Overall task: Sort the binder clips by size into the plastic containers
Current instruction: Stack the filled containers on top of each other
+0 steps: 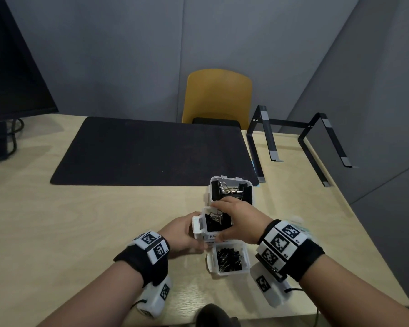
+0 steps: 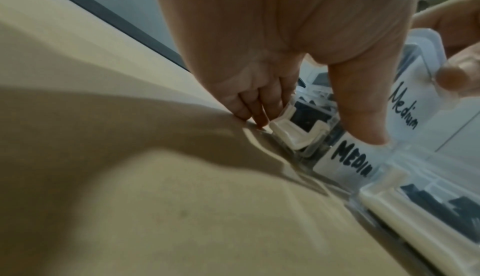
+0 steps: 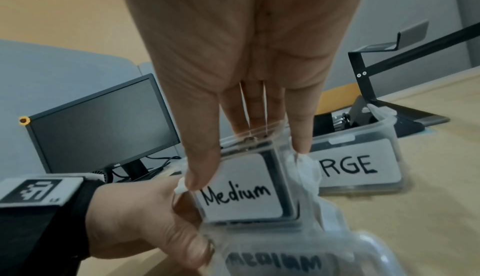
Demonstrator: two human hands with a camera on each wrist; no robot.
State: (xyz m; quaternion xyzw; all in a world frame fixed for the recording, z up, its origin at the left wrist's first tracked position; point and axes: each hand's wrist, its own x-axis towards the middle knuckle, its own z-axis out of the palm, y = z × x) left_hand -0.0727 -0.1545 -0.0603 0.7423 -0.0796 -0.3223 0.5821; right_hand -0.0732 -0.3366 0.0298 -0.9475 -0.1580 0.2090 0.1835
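Both hands on the medium container (image 1: 213, 224): right hand (image 1: 236, 223) gripping it from above, left hand (image 1: 182, 234) clasping its side. Apparently lifting or stacking onto a second medium-labelled box (image 2: 355, 163). Next: setting down squarely. Just beyond, large container (image 1: 232, 190); just nearer, small-clip container (image 1: 229, 258). Open table (image 1: 80, 232) leftward.

Setting: an office workstation, partitioned off.
Walls: grey panel partitions (image 1: 132, 55) enclose the desk from 10 to 2 o'clock.
Desk: a pale wood-grain table (image 1: 57, 220) carries a dark desk mat (image 1: 151, 149) at 12 o'clock.
Screen: a black monitor (image 3: 103, 116) on a stand, cables trailing beneath, stands at 10 o'clock.
Seating: a mustard-yellow chair (image 1: 217, 95) faces in from the far side at 12 o'clock.
Accessory: a black metal laptop stand (image 1: 293, 142) sits at 2 o'clock.
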